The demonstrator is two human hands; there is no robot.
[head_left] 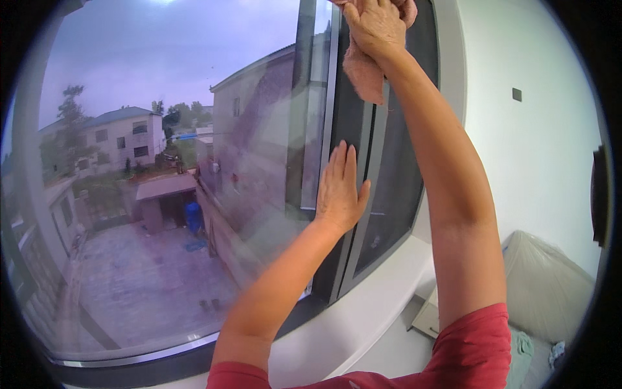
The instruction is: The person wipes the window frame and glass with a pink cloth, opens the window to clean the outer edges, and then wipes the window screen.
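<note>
Gripping a pink cloth [364, 74] against the upper part of the dark window frame [350, 123], the right hand [378, 27] is closed on the bunched fabric, whose loose end hangs below that hand, in front of the frame. Lower on the frame, under the cloth, the left hand [340, 188] lies open and flat, fingers straight, thumb spread, holding nothing. Left of the frame is a large glass pane [149, 259]; below it, a white sill [376, 285]; to its right, a pale wall [518, 162].
</note>
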